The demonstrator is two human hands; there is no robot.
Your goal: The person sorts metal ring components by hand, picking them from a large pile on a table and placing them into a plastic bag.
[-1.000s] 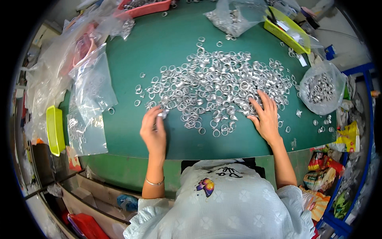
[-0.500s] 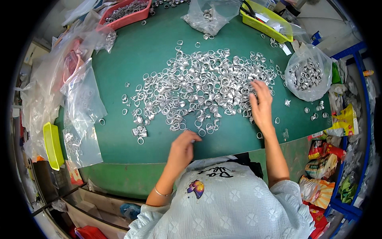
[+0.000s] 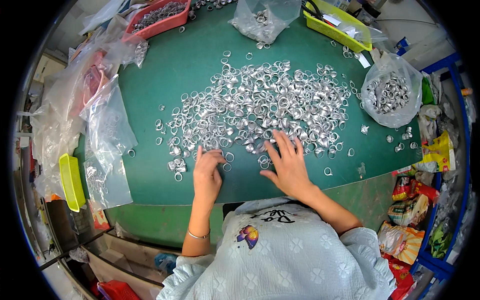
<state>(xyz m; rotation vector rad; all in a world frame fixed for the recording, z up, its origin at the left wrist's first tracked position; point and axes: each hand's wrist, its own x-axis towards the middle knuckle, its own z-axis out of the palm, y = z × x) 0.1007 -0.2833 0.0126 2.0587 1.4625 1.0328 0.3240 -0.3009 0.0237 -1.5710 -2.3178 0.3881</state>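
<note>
A wide, loose heap of silver-coloured metal rings (image 3: 250, 102) spreads over the green tabletop (image 3: 160, 187). At the heap's near edge, left of centre, is my left hand (image 3: 207, 172), fingers bent but apart, tips by the closest rings; no ring shows in it. My right hand (image 3: 290, 170) reaches into the near middle of the heap, fingers spread and tips touching or just over the rings. Its grasp is empty. Whatever lies right under the fingertips is hidden.
A clear bag of rings (image 3: 390, 92) stands at right, another bag (image 3: 262, 22) at the back. A red basket (image 3: 157, 22) holds rings; a yellow-green basket (image 3: 337, 30) holds tools and papers. Plastic bags (image 3: 107, 145) and a small yellow basket (image 3: 72, 182) line the left edge.
My right hand has come left and nearer, from the heap's right side to its near middle. My left hand has shifted left, its fingers now pointing away from me.
</note>
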